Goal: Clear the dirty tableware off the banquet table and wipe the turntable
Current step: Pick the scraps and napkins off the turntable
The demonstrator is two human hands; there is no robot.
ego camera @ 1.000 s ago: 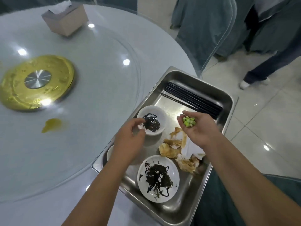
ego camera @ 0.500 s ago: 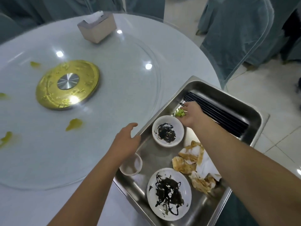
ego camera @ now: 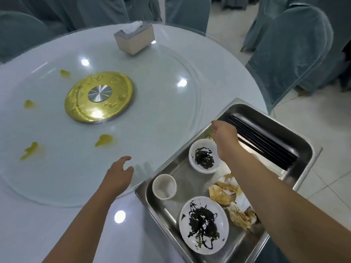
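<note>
The dirty tableware is already collected in the steel tray (ego camera: 303,149) that sits at the near right edge of the round desk (ego camera: 218,59). Inside it lie a large smeared plate (ego camera: 204,224), a smaller smeared dish (ego camera: 204,158), a small empty cup (ego camera: 164,186), crumpled stained napkins (ego camera: 228,192) and a bundle of black chopsticks (ego camera: 266,137) along the far wall.

The right hand (ego camera: 224,133) reaches over the far left corner of the tray, just beyond the smaller dish. Its fingers point away and downward, so I cannot tell whether they are parted or closed on something; a little green shows beside it at the tray wall. The left hand (ego camera: 118,173) hovers over the near rim of the glass turntable (ego camera: 171,103), its fingers loose and spread, holding nothing.

The clearing step looks nearly finished, because only a tissue box (ego camera: 133,37) stands on the turntable. Several yellow sauce stains (ego camera: 103,140) are on the glass around the golden hub (ego camera: 98,96), so the wiping is not yet done. No cloth is visible in this view. I judge that the next move calls for taking a cloth or a tissue and wiping the stains, while one hand steadies or turns the glass so each stain comes within reach.
</note>
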